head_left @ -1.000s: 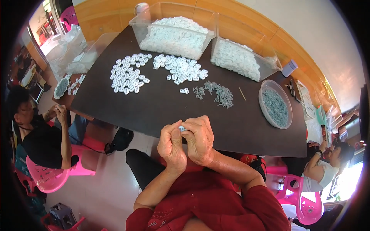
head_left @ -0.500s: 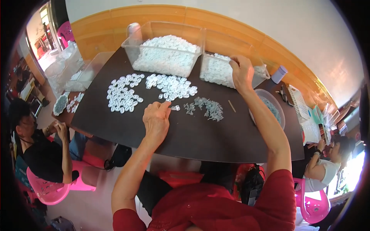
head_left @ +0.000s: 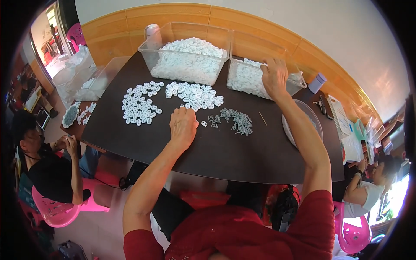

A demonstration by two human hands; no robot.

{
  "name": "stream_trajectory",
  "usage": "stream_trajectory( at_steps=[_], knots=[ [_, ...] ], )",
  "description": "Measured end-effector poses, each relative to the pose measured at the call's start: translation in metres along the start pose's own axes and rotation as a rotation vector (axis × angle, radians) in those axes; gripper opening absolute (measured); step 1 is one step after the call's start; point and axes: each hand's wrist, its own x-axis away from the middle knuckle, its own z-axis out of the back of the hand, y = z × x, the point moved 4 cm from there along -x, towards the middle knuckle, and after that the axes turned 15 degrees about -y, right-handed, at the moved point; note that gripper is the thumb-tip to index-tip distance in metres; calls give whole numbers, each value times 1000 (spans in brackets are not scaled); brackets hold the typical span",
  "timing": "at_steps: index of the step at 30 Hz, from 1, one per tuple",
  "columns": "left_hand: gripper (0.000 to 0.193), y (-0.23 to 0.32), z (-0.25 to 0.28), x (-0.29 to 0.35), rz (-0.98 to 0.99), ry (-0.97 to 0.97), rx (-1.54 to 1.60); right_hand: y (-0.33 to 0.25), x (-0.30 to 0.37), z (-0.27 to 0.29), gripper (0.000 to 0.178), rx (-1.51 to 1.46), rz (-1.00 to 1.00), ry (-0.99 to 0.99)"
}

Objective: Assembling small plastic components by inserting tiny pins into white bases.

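Observation:
My left hand [head_left: 183, 125] rests on the dark table, fingers curled down and closed; what is under them is hidden. Just right of its thumb lies a single small white oval piece [head_left: 204, 124] with dark holes. Beyond the fingers spreads a loose heap of such white oval pieces [head_left: 196, 94], and a second group [head_left: 139, 104] lies to the left. Over the right clear plastic bin [head_left: 248, 83] of white pieces, my right hand [head_left: 276, 78] is raised with fingers pinched; a small white piece shows at the fingertips. A pile of little grey screws [head_left: 238, 121] lies right of the left hand.
A larger clear bin [head_left: 186, 65] full of white pieces stands at the back. A round clear tub [head_left: 318, 123] sits under my right forearm, beside a thin stick [head_left: 263, 118]. A purple bottle [head_left: 317, 83] stands back right. Other people sit at left and right.
My left hand has shifted slightly right and its fingers have curled further down. My right hand stays above the right bin, fingertips slightly higher. The single white piece now lies beside the left thumb.

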Motion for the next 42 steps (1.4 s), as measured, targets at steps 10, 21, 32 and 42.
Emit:
stream_trajectory(
  at_steps=[10, 21, 32, 42],
  knots=[
    [14, 11, 27, 59, 122, -136, 812, -132, 107, 8, 11, -855, 48, -580],
    [16, 47, 21, 89, 242, 21, 1354, -173, 157, 4, 9, -1457, -391, -830],
    [12, 49, 2, 88, 185, 118, 1432, -130, 140, -7, 7, -821, -231, -545],
    [13, 47, -7, 92, 171, 35, 1377, -118, 129, -42, 12, -389, 120, -397]
  ],
)
